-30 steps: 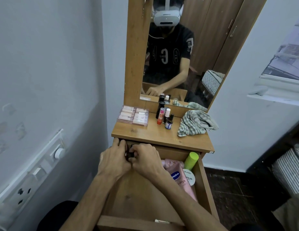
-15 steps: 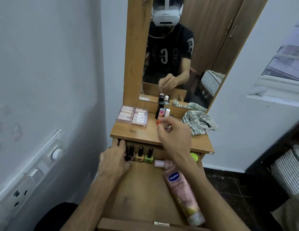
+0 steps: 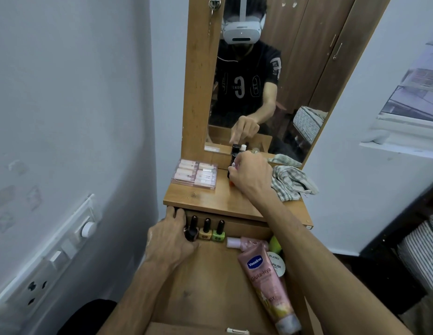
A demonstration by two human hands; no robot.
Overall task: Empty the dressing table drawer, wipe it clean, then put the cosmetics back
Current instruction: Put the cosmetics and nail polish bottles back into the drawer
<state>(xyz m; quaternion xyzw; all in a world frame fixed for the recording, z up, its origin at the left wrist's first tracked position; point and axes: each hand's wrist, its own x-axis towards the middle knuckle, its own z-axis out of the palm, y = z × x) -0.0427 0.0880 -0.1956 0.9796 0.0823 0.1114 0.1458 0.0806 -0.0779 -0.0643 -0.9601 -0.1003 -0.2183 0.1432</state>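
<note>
head | left hand (image 3: 170, 240) grips dark polish bottle (image 3: 191, 232), far-left in open drawer (image 3: 210, 286) | right hand (image 3: 250, 175) curled on small bottles (image 3: 234, 153) on tabletop (image 3: 222, 201), far | lotion tube (image 3: 266, 284) drawer right | hands apart

The tabletop (image 3: 210, 201) and drawer (image 3: 205, 286) were warm brown wood. 3 nail polish bottles (image 3: 206, 232) stood dark, orange-yellow and green, all black-capped. The lotion tube (image 3: 266, 284) was pink with a blue logo. The cloth (image 3: 291, 181) was white-and-grey checked. The boxed set (image 3: 194, 174) was pale pink.
</note>
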